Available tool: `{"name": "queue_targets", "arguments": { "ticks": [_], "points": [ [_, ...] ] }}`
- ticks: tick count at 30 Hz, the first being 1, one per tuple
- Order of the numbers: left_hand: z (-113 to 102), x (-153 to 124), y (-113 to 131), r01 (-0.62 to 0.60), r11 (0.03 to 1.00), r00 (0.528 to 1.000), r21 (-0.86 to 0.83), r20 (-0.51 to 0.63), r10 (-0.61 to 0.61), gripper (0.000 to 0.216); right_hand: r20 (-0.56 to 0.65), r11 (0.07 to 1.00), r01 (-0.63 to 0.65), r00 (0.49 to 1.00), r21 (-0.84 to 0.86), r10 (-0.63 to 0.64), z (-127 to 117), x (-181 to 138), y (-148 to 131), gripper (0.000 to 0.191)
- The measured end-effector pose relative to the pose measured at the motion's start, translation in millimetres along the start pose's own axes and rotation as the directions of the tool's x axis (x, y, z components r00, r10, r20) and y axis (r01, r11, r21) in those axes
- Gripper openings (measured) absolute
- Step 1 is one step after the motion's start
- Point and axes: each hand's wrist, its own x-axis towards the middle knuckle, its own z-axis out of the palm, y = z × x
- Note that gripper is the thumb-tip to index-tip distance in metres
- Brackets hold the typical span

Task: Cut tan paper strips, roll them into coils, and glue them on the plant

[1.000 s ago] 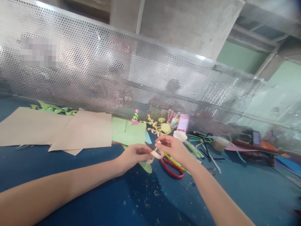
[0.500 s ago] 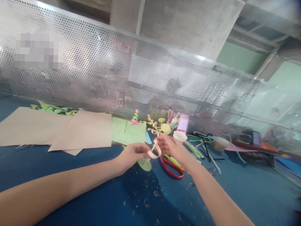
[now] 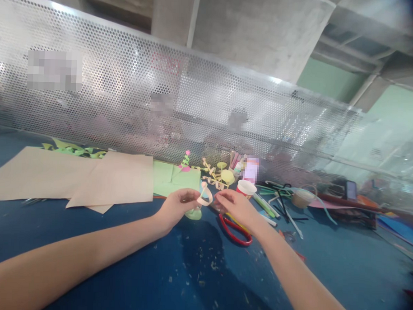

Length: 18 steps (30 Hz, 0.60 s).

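Between thumb and fingers, my left hand pinches a small paper craft piece. Its cream paper strip bends into a loop around a thin stem with a pale pink tip. A light green round base hangs beneath it. My right hand is just right of the loop, its fingers loosely bent and slightly apart, with nothing visible in them. A red-handled tool, partly hidden, lies on the blue table below my right hand.
Cream paper sheets and green paper lie at left. Small paper flower crafts stand behind my hands. A paper cup, pens and black strips are at right. A perforated metal screen spans the back, people behind it.
The craft piece and my left hand have moved slightly up and left. My right hand has drawn away from the paper loop, which now shows more plainly.
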Motion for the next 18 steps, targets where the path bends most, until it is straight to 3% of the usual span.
{"name": "queue_targets", "arguments": {
  "ticks": [3,6,13,16,18],
  "points": [
    [2.5,-1.9,0.1,-0.012,1.0,1.0,0.013,0.027,0.012,0.027,-0.097,0.989,0.121,0.987,-0.086,-0.129,0.9,-3.5,-10.4,0.02],
    [5.6,-4.4,1.4,-0.04,0.994,0.999,0.101,0.026,0.037,0.028,-0.069,0.957,0.19,0.975,-0.219,-0.21,6.2,-9.5,-23.0,0.023],
    [8.4,-9.6,7.7,-0.168,0.911,0.986,0.377,0.056,0.158,0.025,-0.051,0.943,0.155,0.983,-0.294,-0.178,12.8,-11.8,-25.3,0.021],
    [6.1,-9.1,5.7,-0.18,0.915,0.984,0.36,0.051,0.173,0.03,-0.074,0.934,0.163,0.978,-0.318,-0.195,2.6,-9.9,-24.7,0.019],
    [4.5,-7.6,3.2,-0.097,0.957,0.995,0.274,0.017,0.096,0.03,-0.081,0.935,0.13,0.983,-0.33,-0.166,-5.2,-9.9,-26.2,0.019]
  ]
}}
